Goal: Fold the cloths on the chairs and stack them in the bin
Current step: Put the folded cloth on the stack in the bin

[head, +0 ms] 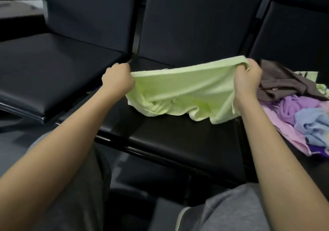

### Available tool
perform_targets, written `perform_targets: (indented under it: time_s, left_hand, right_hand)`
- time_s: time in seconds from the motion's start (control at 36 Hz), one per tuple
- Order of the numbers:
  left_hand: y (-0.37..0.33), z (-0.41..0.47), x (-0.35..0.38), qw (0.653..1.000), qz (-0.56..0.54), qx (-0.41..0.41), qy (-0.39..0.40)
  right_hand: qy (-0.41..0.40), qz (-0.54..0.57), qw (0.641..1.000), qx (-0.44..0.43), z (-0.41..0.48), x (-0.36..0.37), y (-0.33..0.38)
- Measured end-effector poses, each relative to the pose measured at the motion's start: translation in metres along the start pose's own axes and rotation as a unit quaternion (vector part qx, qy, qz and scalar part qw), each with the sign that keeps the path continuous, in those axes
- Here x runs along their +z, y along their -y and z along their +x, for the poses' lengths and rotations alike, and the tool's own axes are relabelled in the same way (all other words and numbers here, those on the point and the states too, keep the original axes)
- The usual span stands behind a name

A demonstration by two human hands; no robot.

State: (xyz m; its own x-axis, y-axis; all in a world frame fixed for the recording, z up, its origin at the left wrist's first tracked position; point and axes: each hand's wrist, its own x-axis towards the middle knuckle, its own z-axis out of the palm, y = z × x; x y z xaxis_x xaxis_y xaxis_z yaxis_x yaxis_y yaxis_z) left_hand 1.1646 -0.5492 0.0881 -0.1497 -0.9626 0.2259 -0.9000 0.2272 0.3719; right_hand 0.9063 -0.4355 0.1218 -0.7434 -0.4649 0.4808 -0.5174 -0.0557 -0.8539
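Setting: a row of black padded chairs point(195, 17) with upright backs and dull, smooth seats.

Item: one pale green cloth point(178, 88) over the middle seat point(178, 141). Its top hem was stretched between two hands, and its lower part lay bunched on the cushion.

Left hand point(117, 78): fingers curled tight, pinching the left end of the hem.

Right hand point(247, 79): fingers closed round the right end.

Handling, as judged: a light, soft, limp towelling that would sag wherever it was unsupported. It looked neither slippery nor fragile, and was best taken at two corners of one hem.

Right seat: a loose heap with a brown cloth point(277, 81) on top, then a purple cloth point(299, 106), a blue cloth point(311, 124) and a pink cloth point(288, 134).

Bin: not in view.

Markings: no brand or writing was legible.
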Motion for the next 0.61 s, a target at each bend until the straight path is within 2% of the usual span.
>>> perform_targets:
  time_s: [0.06,0.08,0.14,0.17,0.19,0.22,0.25,0.31,0.33,0.36,0.39,0.44,0.47,0.5,0.56,0.58,0.61]
  left_hand:
    - [0.001,0.006,-0.001,0.986,-0.138,-0.064,0.065]
    - [-0.001,0.008,-0.002,0.962,-0.236,-0.091,0.101]
    - [-0.008,0.007,-0.004,0.884,-0.423,-0.132,0.149]
    - [-0.012,0.006,-0.004,0.85,-0.486,-0.137,0.151]
    - [-0.015,0.007,-0.004,0.836,-0.514,-0.128,0.142]
    - [-0.017,0.008,-0.004,0.838,-0.519,-0.112,0.125]
    - [-0.018,0.008,-0.003,0.855,-0.5,-0.096,0.1]
    - [-0.015,0.011,0.0,0.914,-0.399,-0.058,0.043]
    - [-0.014,0.012,0.003,0.951,-0.307,-0.041,0.022]
    - [-0.015,0.01,0.004,0.98,-0.199,-0.027,0.014]
    - [-0.017,0.007,0.008,0.994,-0.11,-0.003,0.012]
    - [-0.027,-0.005,0.012,0.994,-0.066,0.089,-0.001]
    - [-0.034,-0.014,0.013,0.98,-0.086,0.176,-0.022]
    - [-0.041,-0.024,0.015,0.952,-0.096,0.286,-0.05]
    - [-0.055,-0.051,0.024,0.849,-0.071,0.509,-0.122]
    - [-0.061,-0.065,0.033,0.793,-0.038,0.588,-0.156]
    - [-0.066,-0.078,0.043,0.754,0.0,0.633,-0.174]
  right_hand:
    - [0.074,-0.089,0.993,0.005,0.003,-0.004,-0.01]
    - [0.118,-0.142,0.983,0.004,0.002,-0.005,-0.015]
    - [0.185,-0.233,0.955,-0.004,-0.002,-0.005,-0.024]
    - [0.206,-0.264,0.942,-0.007,-0.004,-0.004,-0.027]
    - [0.221,-0.289,0.931,-0.01,-0.007,-0.004,-0.027]
    - [0.232,-0.313,0.921,-0.011,-0.01,-0.004,-0.026]
    - [0.239,-0.327,0.914,-0.015,-0.01,-0.004,-0.025]
    - [0.265,-0.329,0.906,-0.01,-0.009,-0.006,-0.024]
    - [0.28,-0.311,0.908,0.004,-0.01,-0.007,-0.021]
    - [0.294,-0.271,0.916,0.03,-0.011,-0.008,-0.017]
    - [0.306,-0.213,0.925,0.067,-0.013,-0.008,-0.014]
    - [0.326,-0.057,0.929,0.163,-0.019,-0.002,-0.003]
    - [0.343,0.017,0.912,0.223,-0.021,0.002,0.004]
    - [0.36,0.077,0.887,0.28,-0.023,0.008,0.011]
    - [0.428,0.13,0.831,0.331,-0.03,0.015,0.023]
    - [0.46,0.14,0.811,0.332,-0.032,0.018,0.026]
    - [0.472,0.174,0.792,0.346,-0.035,0.02,0.03]
